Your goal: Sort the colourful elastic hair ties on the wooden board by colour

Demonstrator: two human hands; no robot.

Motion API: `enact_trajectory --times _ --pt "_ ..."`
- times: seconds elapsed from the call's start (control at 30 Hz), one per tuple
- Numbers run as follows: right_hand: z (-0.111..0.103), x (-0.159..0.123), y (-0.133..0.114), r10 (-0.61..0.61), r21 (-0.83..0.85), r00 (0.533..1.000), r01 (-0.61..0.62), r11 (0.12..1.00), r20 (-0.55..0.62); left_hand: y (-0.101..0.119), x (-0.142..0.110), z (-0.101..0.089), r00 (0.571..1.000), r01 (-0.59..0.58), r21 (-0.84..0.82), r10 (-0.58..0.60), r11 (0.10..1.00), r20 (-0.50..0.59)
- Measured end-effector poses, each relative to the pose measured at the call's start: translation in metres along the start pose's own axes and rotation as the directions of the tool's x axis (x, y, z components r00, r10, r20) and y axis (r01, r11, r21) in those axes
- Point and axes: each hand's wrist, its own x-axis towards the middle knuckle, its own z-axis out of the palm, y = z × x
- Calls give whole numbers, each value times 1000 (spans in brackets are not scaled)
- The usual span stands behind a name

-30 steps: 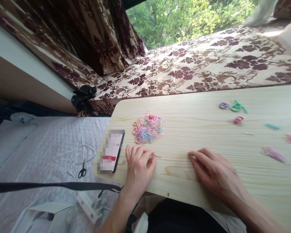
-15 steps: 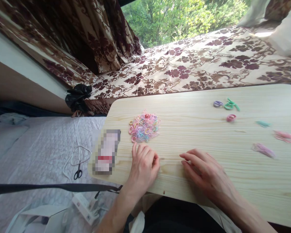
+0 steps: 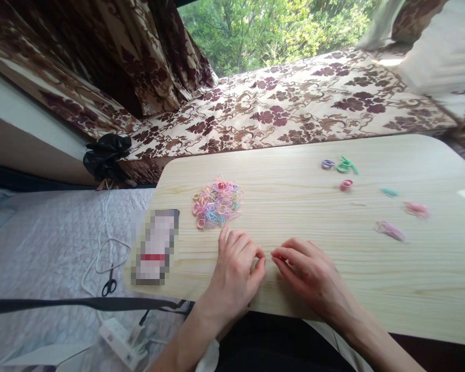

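Near the table's front edge, my left hand (image 3: 238, 266) has its thumb and index finger pinched, its little finger sticking out. Close on its right, my right hand (image 3: 312, 271) has thumb and index fingertips together. A small gap separates the two pinches; anything in them is too small to make out. Beyond my left hand lies a tangled heap of small elastic hair bands (image 3: 217, 204), mostly pink, with blue and yellow. Far to the right are a purple band bunch (image 3: 327, 164), a green one (image 3: 346, 165) and a deep pink one (image 3: 346, 185).
Nearer right lie teal bands (image 3: 389, 192), pink bands (image 3: 416, 209) and lilac bands (image 3: 390, 230). A pixelated phone-like object (image 3: 155, 247) rests on the table's (image 3: 279, 206) left end. Scissors (image 3: 109, 285), a cord and a power strip (image 3: 122, 343) are on the bed at left.
My hands have come closer together, the left moving right and the right moving left. The right fingertips have closed. The view has shifted rightward; the hair bands lie as before.
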Motion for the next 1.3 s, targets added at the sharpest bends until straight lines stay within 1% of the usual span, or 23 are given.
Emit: enact_trajectory --times 0.07,0.13,0.2,0.27,0.37,0.43,0.5,0.57,0.67,0.77,0.87,0.97,1.0,1.07,1.17,1.23,1.3 --pt "-6 -2 3 24 -3 1000 -24 1000 -17 -1 1 1 999 1 0 -1 1000 -35" --pt "-15 -7 11 79 -27 996 -81 996 -47 -4 0 2 997 7 13 -6 1000 -81" --pt "-28 -15 24 142 -64 985 -149 987 -100 -9 -1 2 993 12 27 -9 1000 -121" --pt "-44 -24 39 182 -114 967 -204 972 -179 -14 -2 3 989 13 28 -8 1000 -148" --pt "-72 -40 61 200 -226 930 -276 934 -309 -20 -2 4 986 14 26 -10 1000 -168" --pt "-87 -48 72 214 -300 903 -335 893 -371 -21 -2 6 985 8 36 -2 999 -170" --pt "-97 -55 81 231 -354 885 -385 852 -405 -21 -1 7 986 2 49 6 999 -165" --pt "-101 -59 88 239 -391 876 -412 823 -419 -21 -1 7 987 4 61 6 998 -160" --pt "-98 -60 96 255 -423 869 -440 792 -425 -21 -1 8 986 11 85 3 996 -165" --pt "-96 -59 99 288 -437 862 -469 768 -418 -23 -2 8 986 20 107 -1 994 -170" --pt "-100 -60 94 293 -440 862 -471 765 -414 -26 -4 7 986 39 111 -20 993 -167" --pt "-100 -60 80 292 -411 869 -455 790 -400 -29 -7 6 984 82 113 -62 990 -170" --pt "-95 -58 74 289 -391 878 -436 811 -380 -29 -8 5 982 100 119 -79 988 -172" --pt "-79 -53 62 263 -335 908 -371 866 -325 -30 -10 4 978 139 141 -114 980 -173" --pt "-42 -38 43 169 -235 962 -219 947 -216 -31 -12 2 972 195 205 -160 959 -172" --pt "-20 -28 32 88 -196 988 -113 974 -131 -32 -12 1 965 236 249 -197 939 -171" --pt "-4 -19 24 15 -196 997 -29 980 -72 -31 -12 -1 961 258 283 -215 924 -172"
